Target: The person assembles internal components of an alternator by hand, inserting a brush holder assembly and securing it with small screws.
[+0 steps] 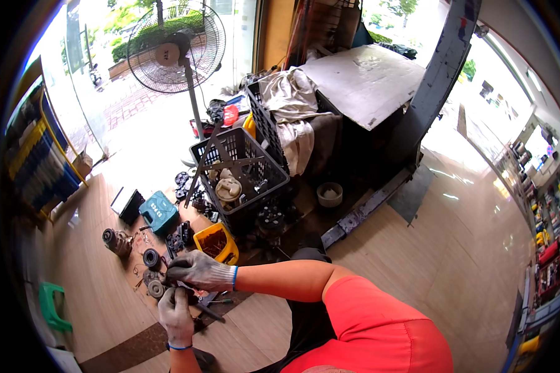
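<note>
Small dark metal part gripped between both gloved hands above wooden floor, near its left edge. Left hand fingers clamped on part from below; right hand fingers closed over top. Step judged: part being worked loose. Next move calls for firm twist, steady counter-hold. Round parts and yellow bin lie near.

Your one view comes from the head camera, looking steeply down and forward over your own orange shoulder to the wooden floor. Your gloved hands, left and right, sit close below the lens at lower left, while the black crate and fan lie farther ahead. The fisheye bends edges toward a dark rim.
</note>
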A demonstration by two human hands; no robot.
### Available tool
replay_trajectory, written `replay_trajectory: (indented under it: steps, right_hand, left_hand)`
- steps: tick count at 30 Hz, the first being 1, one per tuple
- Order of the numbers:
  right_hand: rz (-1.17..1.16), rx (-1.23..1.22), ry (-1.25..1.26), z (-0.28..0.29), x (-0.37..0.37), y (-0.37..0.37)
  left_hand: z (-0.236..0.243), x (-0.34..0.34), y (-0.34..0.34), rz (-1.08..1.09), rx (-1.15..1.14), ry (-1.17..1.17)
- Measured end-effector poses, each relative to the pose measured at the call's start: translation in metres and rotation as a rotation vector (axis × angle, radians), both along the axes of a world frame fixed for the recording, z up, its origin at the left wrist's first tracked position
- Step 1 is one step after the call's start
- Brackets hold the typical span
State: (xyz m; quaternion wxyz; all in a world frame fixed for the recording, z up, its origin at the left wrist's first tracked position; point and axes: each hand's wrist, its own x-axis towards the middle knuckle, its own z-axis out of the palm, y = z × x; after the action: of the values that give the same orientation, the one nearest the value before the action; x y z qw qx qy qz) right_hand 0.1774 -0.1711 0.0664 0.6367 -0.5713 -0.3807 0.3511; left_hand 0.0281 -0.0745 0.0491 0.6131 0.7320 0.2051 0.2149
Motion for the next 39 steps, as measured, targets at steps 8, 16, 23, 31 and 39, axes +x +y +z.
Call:
replay_trajectory:
  steps: [8,16,23,31,39]
  right_hand:
    - [-0.040,0.041,-0.060,-0.017,0.001,0.009]
    - [-0.025,0.023,-0.080,-0.016,0.000,0.005]
    - [0.029,-0.002,-0.027,0.006,-0.001,0.001]
    - [-0.048,0.112,-0.316,-0.029,0.002,0.007]
    - [0.003,0.028,-0.112,-0.016,-0.001,0.005]
  left_hand:
    - [-0.022,0.001,0.010,-0.001,-0.258,-0.056]
    - [-0.009,0.005,0.001,0.187,0.730,0.009]
    - [-0.036,-0.008,0.019,-0.131,-0.949,-0.121]
    - [-0.018,0.000,0.006,0.100,-0.010,0.004]
    - [-0.016,0.000,0.001,0.072,0.278,-0.006]
